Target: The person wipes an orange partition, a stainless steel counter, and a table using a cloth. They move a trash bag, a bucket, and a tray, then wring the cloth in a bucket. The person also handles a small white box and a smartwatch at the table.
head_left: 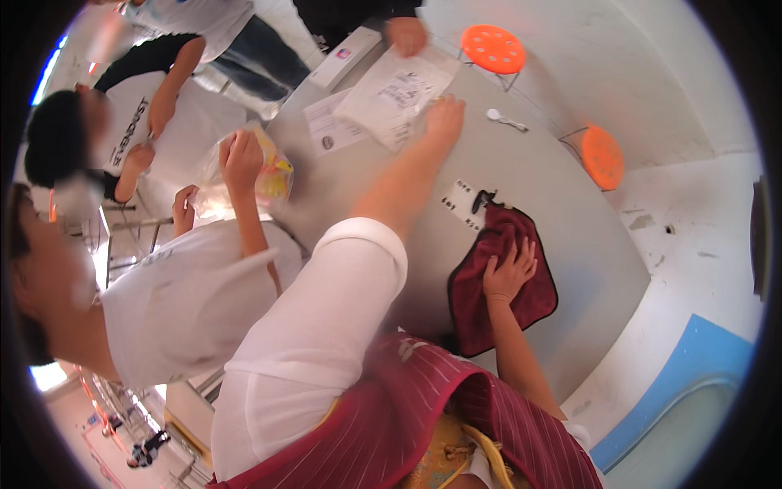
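My left hand point(446, 121) reaches across the grey table point(372, 183) to the near right edge of a flat whitish plastic bag point(394, 91) that bears printing. Blur hides whether its fingers grip the bag or only touch it. A ring shows on one finger. My right hand point(512, 269) lies palm down on a maroon cloth point(470, 287) with black edging, fingers apart. Just beyond the cloth are a white card point(462, 205) with black marks and a small black object point(484, 200), perhaps a clip.
Another person's hand point(406, 36) rests on the bag's far end. Nearby are a white box point(345, 58) and a printed sheet point(330, 125). A person at left holds a clear bag point(275, 171) with yellow contents. Orange stools point(493, 49) and a small white-headed object point(507, 119) are right.
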Tool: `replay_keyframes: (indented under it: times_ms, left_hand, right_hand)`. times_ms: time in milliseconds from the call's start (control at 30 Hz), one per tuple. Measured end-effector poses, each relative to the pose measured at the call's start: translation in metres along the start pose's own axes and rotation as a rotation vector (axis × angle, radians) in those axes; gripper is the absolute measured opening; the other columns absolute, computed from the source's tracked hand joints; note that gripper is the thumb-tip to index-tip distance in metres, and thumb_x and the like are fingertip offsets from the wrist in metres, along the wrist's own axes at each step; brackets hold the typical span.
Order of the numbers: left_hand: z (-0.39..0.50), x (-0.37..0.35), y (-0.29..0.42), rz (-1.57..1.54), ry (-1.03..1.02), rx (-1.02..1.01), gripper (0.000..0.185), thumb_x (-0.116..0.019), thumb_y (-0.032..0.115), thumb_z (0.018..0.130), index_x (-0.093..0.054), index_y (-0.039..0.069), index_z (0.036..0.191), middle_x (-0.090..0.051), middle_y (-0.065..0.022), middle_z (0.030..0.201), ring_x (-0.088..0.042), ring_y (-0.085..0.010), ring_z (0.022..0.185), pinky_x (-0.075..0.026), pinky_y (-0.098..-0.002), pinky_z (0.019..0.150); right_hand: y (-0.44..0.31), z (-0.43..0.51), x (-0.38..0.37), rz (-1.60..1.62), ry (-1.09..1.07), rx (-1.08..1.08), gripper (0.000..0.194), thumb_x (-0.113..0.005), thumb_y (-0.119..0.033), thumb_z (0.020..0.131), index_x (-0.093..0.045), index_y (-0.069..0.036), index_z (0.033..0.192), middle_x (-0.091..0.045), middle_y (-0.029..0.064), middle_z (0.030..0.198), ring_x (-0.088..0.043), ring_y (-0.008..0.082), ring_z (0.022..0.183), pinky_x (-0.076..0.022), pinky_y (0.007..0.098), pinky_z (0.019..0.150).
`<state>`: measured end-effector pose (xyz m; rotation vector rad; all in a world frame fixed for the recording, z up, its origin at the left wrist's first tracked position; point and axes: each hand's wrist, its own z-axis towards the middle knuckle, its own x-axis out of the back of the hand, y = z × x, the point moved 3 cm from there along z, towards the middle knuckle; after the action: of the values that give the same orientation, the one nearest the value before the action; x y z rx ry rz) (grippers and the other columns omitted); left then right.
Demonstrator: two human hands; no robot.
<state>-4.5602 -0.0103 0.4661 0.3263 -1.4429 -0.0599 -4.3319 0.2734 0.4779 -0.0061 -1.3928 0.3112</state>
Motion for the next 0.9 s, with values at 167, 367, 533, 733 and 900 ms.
replay_keyframes:
  times_ms: [167,367,533,733,900]
  left_hand:
    - [-0.091,0.052,-0.007,-0.629,0.340,0.217,0.009,-0.064,0.006,0.074,-0.058,0.004,0.080,-0.061,-0.0116,0.085,-0.062,-0.0274,0.078,-0.049,-0.0380,0.067]
    - [-0.284,0.105,-0.041,-0.945,0.237,0.499,0.008,-0.065,0.005,0.080,-0.059,0.005,0.086,-0.061,-0.0063,0.081,-0.058,-0.0142,0.068,-0.048,-0.0271,0.061]
    - [-0.404,0.114,-0.073,-0.749,0.029,0.540,0.007,-0.064,0.007,0.080,-0.060,0.004,0.084,-0.061,-0.0050,0.077,-0.059,-0.0139,0.067,-0.048,-0.0267,0.059]
    - [-0.492,0.098,-0.099,-0.572,-0.070,0.649,0.009,-0.064,0.010,0.078,-0.061,0.007,0.086,-0.061,-0.0072,0.077,-0.063,-0.0230,0.070,-0.050,-0.0343,0.065]
    - [-0.501,0.074,-0.113,-0.526,0.033,0.654,0.016,-0.063,0.010,0.080,-0.063,0.009,0.096,-0.062,-0.0086,0.081,-0.063,-0.0247,0.072,-0.051,-0.0374,0.066]
  right_hand:
    - [-0.002,0.003,-0.002,-0.010,0.003,-0.005,0.057,-0.058,-0.028,0.080,-0.047,-0.005,0.131,-0.037,0.0181,0.144,-0.028,0.0360,0.138,-0.0218,0.0555,0.109]
    - [-0.001,-0.001,-0.005,-0.058,0.031,0.022,0.056,-0.058,-0.029,0.081,-0.048,-0.003,0.129,-0.037,0.0171,0.144,-0.029,0.0348,0.138,-0.0233,0.0547,0.108]
    - [-0.001,-0.003,-0.010,-0.127,0.049,0.024,0.056,-0.059,-0.032,0.081,-0.049,-0.004,0.128,-0.038,0.0138,0.144,-0.029,0.0323,0.139,-0.0242,0.0527,0.108]
    - [-0.005,-0.005,-0.007,-0.107,0.056,0.011,0.055,-0.060,-0.030,0.082,-0.047,-0.005,0.129,-0.039,0.0134,0.143,-0.031,0.0315,0.137,-0.0261,0.0529,0.108]
    - [-0.004,-0.006,-0.007,-0.124,0.058,0.004,0.054,-0.059,-0.029,0.084,-0.046,-0.004,0.129,-0.039,0.0146,0.142,-0.031,0.0318,0.137,-0.0276,0.0536,0.107]
